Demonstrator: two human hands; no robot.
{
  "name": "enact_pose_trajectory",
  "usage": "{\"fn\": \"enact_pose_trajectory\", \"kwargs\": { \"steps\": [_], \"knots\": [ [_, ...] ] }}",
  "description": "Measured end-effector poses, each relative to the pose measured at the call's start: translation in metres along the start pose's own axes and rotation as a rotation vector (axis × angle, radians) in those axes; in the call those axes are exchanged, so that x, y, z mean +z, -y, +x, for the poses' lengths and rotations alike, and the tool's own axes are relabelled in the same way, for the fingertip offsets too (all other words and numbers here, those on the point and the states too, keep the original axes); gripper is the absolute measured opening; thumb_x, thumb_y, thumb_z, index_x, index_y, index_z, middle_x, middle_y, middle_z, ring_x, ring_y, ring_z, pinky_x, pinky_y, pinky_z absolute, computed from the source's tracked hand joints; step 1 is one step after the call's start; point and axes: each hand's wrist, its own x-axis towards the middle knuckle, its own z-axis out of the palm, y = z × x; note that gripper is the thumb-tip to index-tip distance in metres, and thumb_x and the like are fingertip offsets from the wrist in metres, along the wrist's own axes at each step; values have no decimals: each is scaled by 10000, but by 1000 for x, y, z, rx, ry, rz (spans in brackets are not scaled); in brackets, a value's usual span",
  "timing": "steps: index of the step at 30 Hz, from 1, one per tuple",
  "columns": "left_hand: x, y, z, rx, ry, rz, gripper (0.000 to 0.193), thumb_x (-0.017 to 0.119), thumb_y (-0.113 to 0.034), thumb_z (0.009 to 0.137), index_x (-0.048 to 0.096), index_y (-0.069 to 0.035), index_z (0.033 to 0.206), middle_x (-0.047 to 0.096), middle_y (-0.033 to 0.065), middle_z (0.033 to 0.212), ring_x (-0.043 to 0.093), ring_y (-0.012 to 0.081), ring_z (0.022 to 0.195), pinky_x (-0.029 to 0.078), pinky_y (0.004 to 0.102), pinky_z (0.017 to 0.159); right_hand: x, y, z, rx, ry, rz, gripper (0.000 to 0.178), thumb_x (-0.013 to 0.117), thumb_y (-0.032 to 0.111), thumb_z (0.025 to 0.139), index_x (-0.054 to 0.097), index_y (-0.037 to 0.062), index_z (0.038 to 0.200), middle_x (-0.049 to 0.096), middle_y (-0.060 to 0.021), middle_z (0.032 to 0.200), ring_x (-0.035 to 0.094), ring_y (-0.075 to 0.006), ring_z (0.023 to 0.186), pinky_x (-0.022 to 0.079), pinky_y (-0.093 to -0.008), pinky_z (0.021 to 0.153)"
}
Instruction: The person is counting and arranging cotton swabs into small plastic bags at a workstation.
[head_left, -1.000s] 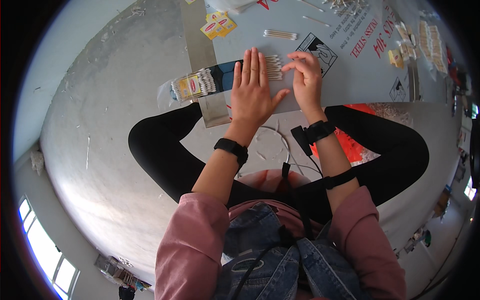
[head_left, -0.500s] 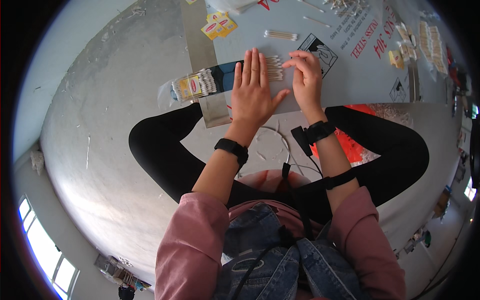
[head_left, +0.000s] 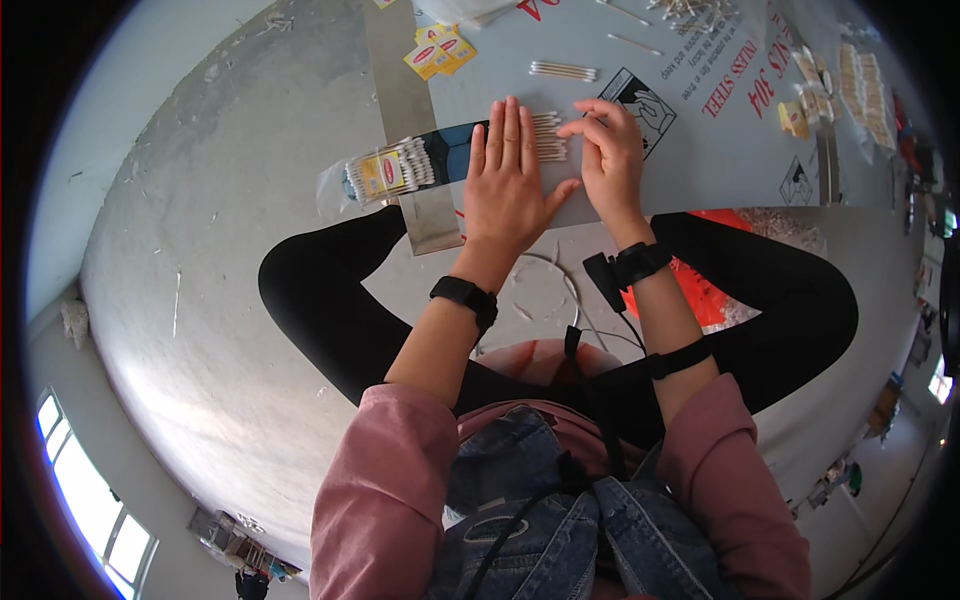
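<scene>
Head view shows the left hand [head_left: 507,188] flat and unclenched over a row of cotton swabs [head_left: 551,150] near the tabletop's [head_left: 480,90] near left corner. Loosely bent, the right hand [head_left: 612,162] is released, fingertips just beside the swab heads. A packed clear bag [head_left: 390,171] overhangs the left edge.

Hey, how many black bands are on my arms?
3: a left wristband, a right wristband and a strap around the right forearm. The pink sleeves might hide others.
</scene>
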Motion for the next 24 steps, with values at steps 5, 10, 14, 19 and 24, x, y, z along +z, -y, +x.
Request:
{"fn": "enact_pose_trajectory", "kwargs": {
  "steps": [5, 10, 14, 19, 24],
  "knots": [
    [0, 1, 0, 3, -1, 2, 980, 513, -660, 913, 320, 82, 1523, 295, 234, 1613, 231, 352, 1529, 192, 487, 1235, 0, 1, 0, -9, 8, -19, 264, 616, -64, 774, 714, 165, 861, 637, 4, 1110, 598, -232, 991, 457, -394, 897],
    [0, 1, 0, 2, -4, -8, 974, 505, -659, 918, 319, 81, 1524, 297, 232, 1613, 228, 351, 1530, 191, 487, 1235, 0, 3, 1, -16, -3, -24, 310, 606, -68, 777, 723, 179, 923, 635, 5, 1130, 604, -225, 1010, 453, -396, 902],
    [0, 1, -1, 0, 1, -7, 970, 506, -657, 920, 320, 78, 1525, 298, 231, 1613, 228, 350, 1530, 190, 488, 1235, 0, 3, 0, -6, 21, -33, 310, 609, -64, 778, 726, 182, 926, 635, 8, 1137, 605, -225, 1012, 450, -394, 901],
    [0, 1, -1, 2, -12, -11, 963, 509, -651, 920, 324, 76, 1525, 308, 232, 1609, 237, 350, 1528, 190, 491, 1234, 1, 3, 0, -27, 15, -66, 297, 612, -51, 784, 724, 186, 923, 632, 11, 1150, 598, -224, 1033, 444, -389, 901],
    [0, 1, -1, 3, -15, -20, 960, 512, -646, 920, 325, 76, 1524, 310, 233, 1608, 238, 350, 1527, 194, 490, 1232, 1, 3, 1, -33, 12, -68, 331, 610, -47, 783, 730, 195, 975, 629, 13, 1151, 596, -224, 1042, 442, -391, 909]
  ]
}}
